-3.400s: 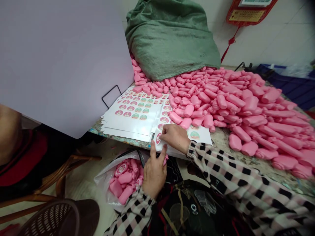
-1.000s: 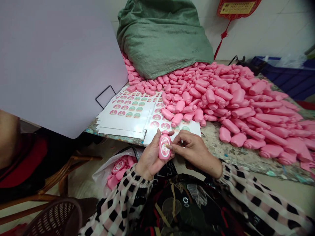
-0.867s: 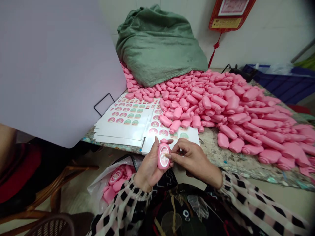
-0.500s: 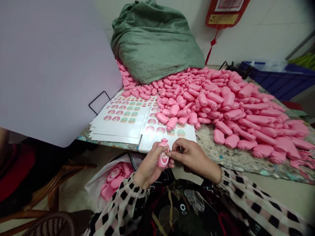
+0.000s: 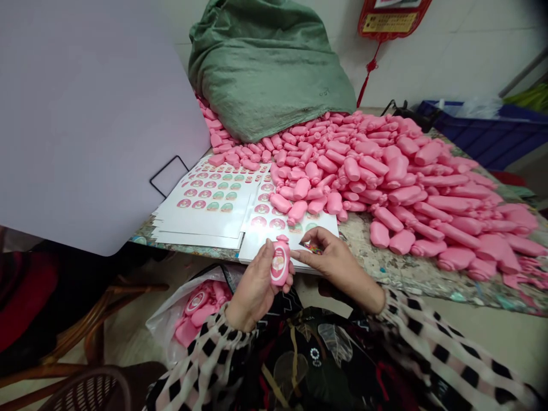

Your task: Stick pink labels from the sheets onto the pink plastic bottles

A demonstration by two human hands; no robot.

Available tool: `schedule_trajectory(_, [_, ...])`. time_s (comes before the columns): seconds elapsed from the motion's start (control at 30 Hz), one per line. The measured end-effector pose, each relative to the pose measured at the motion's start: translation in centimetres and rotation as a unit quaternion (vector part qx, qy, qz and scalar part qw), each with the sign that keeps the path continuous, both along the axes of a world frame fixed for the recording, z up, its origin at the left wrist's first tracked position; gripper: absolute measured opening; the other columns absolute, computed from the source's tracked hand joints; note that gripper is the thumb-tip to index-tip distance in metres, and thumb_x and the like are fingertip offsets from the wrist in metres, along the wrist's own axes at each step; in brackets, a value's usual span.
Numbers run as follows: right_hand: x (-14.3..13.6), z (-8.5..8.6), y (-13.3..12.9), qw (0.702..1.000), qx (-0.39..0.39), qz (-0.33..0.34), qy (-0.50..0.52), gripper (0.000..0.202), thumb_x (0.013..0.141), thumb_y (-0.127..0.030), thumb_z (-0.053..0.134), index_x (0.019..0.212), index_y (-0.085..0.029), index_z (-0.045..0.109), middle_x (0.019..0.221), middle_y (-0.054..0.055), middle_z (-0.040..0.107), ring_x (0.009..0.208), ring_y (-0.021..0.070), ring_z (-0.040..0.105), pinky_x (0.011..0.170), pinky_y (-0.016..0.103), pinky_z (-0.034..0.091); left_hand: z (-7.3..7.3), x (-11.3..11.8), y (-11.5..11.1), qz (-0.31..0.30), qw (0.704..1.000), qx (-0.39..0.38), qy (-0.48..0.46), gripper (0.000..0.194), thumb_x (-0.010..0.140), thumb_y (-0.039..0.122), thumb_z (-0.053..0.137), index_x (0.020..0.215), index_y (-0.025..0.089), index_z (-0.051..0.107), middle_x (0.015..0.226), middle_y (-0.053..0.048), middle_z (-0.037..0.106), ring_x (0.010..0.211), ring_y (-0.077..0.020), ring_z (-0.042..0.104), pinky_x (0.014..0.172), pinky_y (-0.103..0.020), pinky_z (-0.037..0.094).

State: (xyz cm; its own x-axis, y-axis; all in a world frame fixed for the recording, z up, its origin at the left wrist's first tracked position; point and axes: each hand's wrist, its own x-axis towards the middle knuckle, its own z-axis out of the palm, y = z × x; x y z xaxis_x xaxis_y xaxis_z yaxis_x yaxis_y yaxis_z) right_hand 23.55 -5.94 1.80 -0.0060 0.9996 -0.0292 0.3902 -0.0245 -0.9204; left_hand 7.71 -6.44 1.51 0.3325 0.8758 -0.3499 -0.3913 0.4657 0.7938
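Note:
My left hand (image 5: pixel 252 285) is closed around a small pink toy bottle (image 5: pixel 280 264), held upright with its cap at the top. An oval label with a white border and print covers the bottle's front. To its right, apart from the bottle, my right hand (image 5: pixel 336 260) is curled with thumb and forefinger toward it. A small, slim, multicoloured thing with a dark tip (image 5: pixel 313 248) shows between those fingers; its kind I cannot make out. Just beyond my hands lies a sticker sheet (image 5: pixel 257 242) with rows of round pink and green labels.
A stack of sticker sheets (image 5: pixel 199 220) lies to the left beside a large pale panel (image 5: pixel 94 125). Pink bottles (image 5: pixel 398 188) spill from a green sack (image 5: pixel 269 74) across the worktable (image 5: pixel 357 242). Below the edge, a plastic bag (image 5: pixel 165 319) holds labelled bottles. A blue crate (image 5: pixel 492 134) stands far right.
My right hand has drawn back to the right from the bottle's front. The label there is now uncovered. My left hand has shifted slightly left with the bottle, and the view has tilted a little.

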Motion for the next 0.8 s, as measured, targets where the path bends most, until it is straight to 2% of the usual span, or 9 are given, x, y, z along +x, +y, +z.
schedule_trajectory(0.17, [-2.5,-0.6,-1.0,0.979,-0.057,-0.028,0.194,0.041,0.069,-0.044,0.068,0.098,-0.023,0.048,0.082,-0.004,0.05,0.056,0.0087,0.049,0.05,0.022,0.041,-0.1,1.8,-0.8,-0.009,1.0,0.002,-0.001,0.058,0.081,0.067,0.031,0.094,0.015,0.053,0.057,0.002,0.052,0.042,-0.009,0.048,0.037,-0.019,0.034])
schedule_trajectory(0.33, [-2.6,-1.3,-1.6,0.974,-0.022,-0.004,0.225,0.028,0.076,-0.041,0.063,0.093,-0.022,0.052,0.083,-0.002,0.055,0.068,0.0113,0.054,0.06,0.023,0.045,-0.5,1.0,-1.5,-0.059,0.996,0.062,0.017,0.029,0.085,0.045,0.05,0.096,0.02,0.044,0.064,0.004,0.052,0.048,-0.0069,0.047,0.043,-0.017,0.034])
schedule_trajectory(0.47, [-2.1,-2.2,-2.2,0.985,-0.019,0.046,0.164,0.027,0.08,-0.042,0.059,0.092,-0.019,0.058,0.082,0.0,0.057,0.074,0.0126,0.053,0.066,0.024,0.043,-1.6,-2.0,-3.1,-0.097,0.993,0.044,0.043,0.034,0.081,0.033,0.06,0.107,0.022,0.04,0.074,0.003,0.055,0.052,-0.0067,0.048,0.046,-0.018,0.035])
schedule_trajectory(0.53, [-2.0,-2.9,-2.5,0.991,-0.02,0.068,0.117,0.027,0.079,-0.04,0.061,0.096,-0.019,0.059,0.083,0.0,0.058,0.075,0.0126,0.053,0.067,0.024,0.042,-2.9,-4.4,-4.1,-0.083,0.992,0.022,0.093,0.039,0.081,0.034,0.059,0.112,0.023,0.038,0.075,0.002,0.055,0.052,-0.0068,0.047,0.046,-0.018,0.034])
schedule_trajectory(0.6, [-1.9,-3.7,-2.9,0.991,-0.024,0.099,0.082,0.025,0.079,-0.037,0.062,0.098,-0.021,0.06,0.083,-0.001,0.059,0.076,0.0126,0.053,0.068,0.024,0.041,-4.7,-7.4,-4.8,-0.036,0.981,0.005,0.19,0.04,0.081,0.04,0.055,0.114,0.024,0.039,0.074,0.003,0.054,0.052,-0.0079,0.048,0.047,-0.02,0.036])
schedule_trajectory(0.67, [-1.9,-4.3,-3.1,0.987,-0.034,0.143,0.058,0.019,0.08,-0.035,0.06,0.093,-0.021,0.062,0.083,-0.001,0.061,0.076,0.0128,0.055,0.068,0.024,0.041,-6.7,-10.7,-5.0,0.022,0.938,0.015,0.345,0.044,0.082,0.051,0.047,0.114,0.022,0.043,0.074,0.001,0.056,0.052,-0.0114,0.05,0.05,-0.025,0.041])
schedule_trajectory(0.7, [-1.9,-4.6,-3.2,0.985,-0.038,0.163,0.047,0.017,0.081,-0.035,0.059,0.09,-0.021,0.062,0.083,-0.001,0.062,0.076,0.0128,0.055,0.068,0.024,0.041,-7.7,-12.4,-5.0,0.06,0.896,0.029,0.439,0.049,0.078,0.055,0.048,0.112,0.019,0.046,0.08,-0.003,0.059,0.061,-0.0156,0.056,0.057,-0.03,0.045])
schedule_trajectory(0.73, [-2.0,-4.7,-3.3,0.982,-0.042,0.178,0.036,0.016,0.081,-0.034,0.059,0.089,-0.021,0.063,0.083,-0.001,0.063,0.075,0.0128,0.055,0.068,0.024,0.041,-8.7,-14.1,-4.9,0.083,0.875,0.032,0.475,0.055,0.071,0.054,0.056,0.112,0.017,0.048,0.095,-0.008,0.06,0.079,-0.0215,0.059,0.069,-0.035,0.047])
schedule_trajectory(0.8, [-2.0,-4.9,-3.3,0.979,-0.048,0.198,0.016,0.015,0.081,-0.033,0.058,0.088,-0.021,0.064,0.081,-0.001,0.064,0.074,0.0126,0.055,0.066,0.024,0.04,-10.4,-16.7,-4.9,0.122,0.811,0.065,0.569,0.066,0.063,0.052,0.063,0.117,0.016,0.05,0.113,-0.014,0.056,0.107,-0.0302,0.052,0.088,-0.041,0.041])
